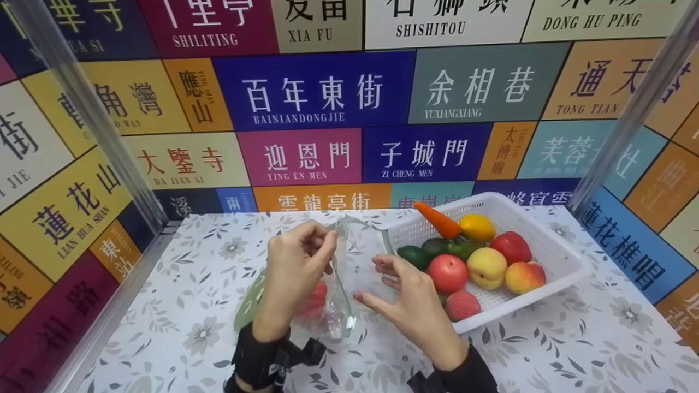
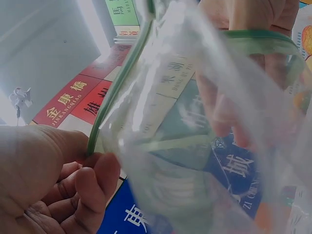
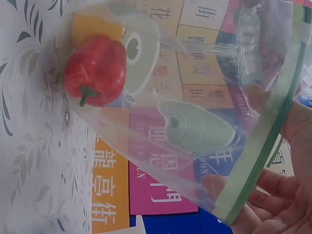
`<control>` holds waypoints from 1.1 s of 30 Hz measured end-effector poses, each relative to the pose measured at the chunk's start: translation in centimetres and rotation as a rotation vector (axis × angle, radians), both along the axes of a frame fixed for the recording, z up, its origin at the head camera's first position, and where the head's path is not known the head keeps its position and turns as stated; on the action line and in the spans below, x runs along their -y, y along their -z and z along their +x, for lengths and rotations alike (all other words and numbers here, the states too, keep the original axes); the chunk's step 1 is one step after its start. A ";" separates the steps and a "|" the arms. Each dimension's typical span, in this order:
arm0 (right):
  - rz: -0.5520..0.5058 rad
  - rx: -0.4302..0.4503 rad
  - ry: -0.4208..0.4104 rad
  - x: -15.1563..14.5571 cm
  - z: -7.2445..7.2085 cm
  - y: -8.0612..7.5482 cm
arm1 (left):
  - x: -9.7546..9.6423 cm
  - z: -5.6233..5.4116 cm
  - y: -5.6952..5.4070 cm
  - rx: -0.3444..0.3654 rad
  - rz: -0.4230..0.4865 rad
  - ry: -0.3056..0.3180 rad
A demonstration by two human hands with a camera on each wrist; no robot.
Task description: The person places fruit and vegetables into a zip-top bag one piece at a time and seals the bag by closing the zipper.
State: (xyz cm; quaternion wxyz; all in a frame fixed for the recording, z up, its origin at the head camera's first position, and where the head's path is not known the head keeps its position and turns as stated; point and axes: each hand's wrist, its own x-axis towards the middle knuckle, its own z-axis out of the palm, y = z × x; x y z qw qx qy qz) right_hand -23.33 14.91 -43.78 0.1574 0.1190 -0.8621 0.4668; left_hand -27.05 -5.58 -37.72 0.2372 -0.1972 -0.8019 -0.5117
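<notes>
A clear zip bag [image 1: 339, 314] with a green rim and green printed shapes stands with its mouth apart between the hands. My left hand [image 1: 299, 273] pinches the rim between thumb and fingertips, as the left wrist view shows close up. Fingers and thumb spread, my right hand [image 1: 407, 297] reaches into the mouth; in the right wrist view its fingertips [image 3: 214, 185] show through the plastic. Nothing sits between them. Low in the bag lie a red bell pepper [image 3: 95, 70] and, partly hidden behind it, a yellow item [image 3: 95, 27].
Right of the bag, a white perforated basket [image 1: 568, 262] holds a carrot [image 1: 437, 220], a yellow lemon-like fruit [image 1: 477, 227], a red pepper [image 1: 510, 247], peaches [image 1: 487, 267] and dark green produce [image 1: 413, 256]. A floral cloth covers the table [image 1: 180, 305]. Behind rises a sign-patterned wall [image 1: 311, 87].
</notes>
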 end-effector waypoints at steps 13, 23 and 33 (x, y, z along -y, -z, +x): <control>-0.009 -0.002 0.016 -2.6 0.2 -2.0 | 0.0 0.1 0.0 0.002 -0.001 0.017; 0.250 0.002 0.123 -10.2 -2.2 -5.2 | -0.1 0.1 0.0 -0.004 -0.010 0.014; 0.500 0.356 0.120 -18.3 -6.9 -5.5 | -0.1 0.1 0.1 -0.005 -0.014 0.015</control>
